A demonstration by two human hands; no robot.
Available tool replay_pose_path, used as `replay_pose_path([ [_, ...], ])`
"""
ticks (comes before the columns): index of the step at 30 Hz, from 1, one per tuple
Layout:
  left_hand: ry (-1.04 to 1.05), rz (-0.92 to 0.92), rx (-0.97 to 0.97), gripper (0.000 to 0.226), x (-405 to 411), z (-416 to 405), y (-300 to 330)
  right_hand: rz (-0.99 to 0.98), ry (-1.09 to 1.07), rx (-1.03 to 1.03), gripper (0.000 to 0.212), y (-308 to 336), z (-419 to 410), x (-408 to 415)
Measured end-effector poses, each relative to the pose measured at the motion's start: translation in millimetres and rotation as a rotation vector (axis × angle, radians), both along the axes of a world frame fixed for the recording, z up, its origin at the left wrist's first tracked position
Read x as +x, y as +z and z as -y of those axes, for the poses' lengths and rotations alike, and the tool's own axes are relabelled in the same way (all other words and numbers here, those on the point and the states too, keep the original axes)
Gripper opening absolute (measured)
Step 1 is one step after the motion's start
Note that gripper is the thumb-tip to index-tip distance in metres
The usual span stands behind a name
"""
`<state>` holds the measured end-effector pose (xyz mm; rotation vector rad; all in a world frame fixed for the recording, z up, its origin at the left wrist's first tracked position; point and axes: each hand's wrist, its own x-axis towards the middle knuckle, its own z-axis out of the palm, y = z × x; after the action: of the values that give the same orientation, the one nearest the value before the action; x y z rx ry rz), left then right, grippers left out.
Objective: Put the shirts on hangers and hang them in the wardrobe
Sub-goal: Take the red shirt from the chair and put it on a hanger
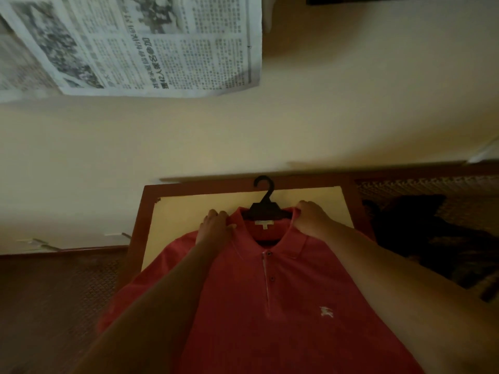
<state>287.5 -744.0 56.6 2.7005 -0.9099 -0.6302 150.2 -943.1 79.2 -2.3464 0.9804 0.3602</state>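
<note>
Two bare forearms reach away over a red polo shirt (283, 306) lying flat, its length running near to far, collar far. A black hanger (266, 205) sits inside the collar, hook pointing away. Left hand (216, 225) and right hand (310, 217) pinch the shoulders with curled fingers.

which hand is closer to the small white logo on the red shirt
Right. The right hand grips the collar on the logo's side of the red shirt; the left hand grips the collar across the placket.
</note>
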Motion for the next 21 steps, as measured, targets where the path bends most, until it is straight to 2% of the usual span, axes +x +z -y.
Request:
replay_pose_path([
  [4,0.006,-0.037,-0.107,0.025,0.3,-11.7,22.2,0.053,-0.058,0.035,0.022,28.4,-11.8,-10.4],
  [13,-0.121,0.011,-0.203,0.021,-0.1,-44.1,89.2,0.115,-0.094,-0.023,0.015,113.0,-63.7,-47.0],
  [16,-0.204,0.002,-0.239,0.023,-5.4,-53.3,116.1,0.127,-0.101,-0.077,0.004,143.2,-82.5,-68.3],
  [21,-0.392,-0.030,-0.322,0.028,-33.1,-56.5,168.2,0.159,-0.230,-0.099,0.012,190.5,-105.3,-118.3],
])
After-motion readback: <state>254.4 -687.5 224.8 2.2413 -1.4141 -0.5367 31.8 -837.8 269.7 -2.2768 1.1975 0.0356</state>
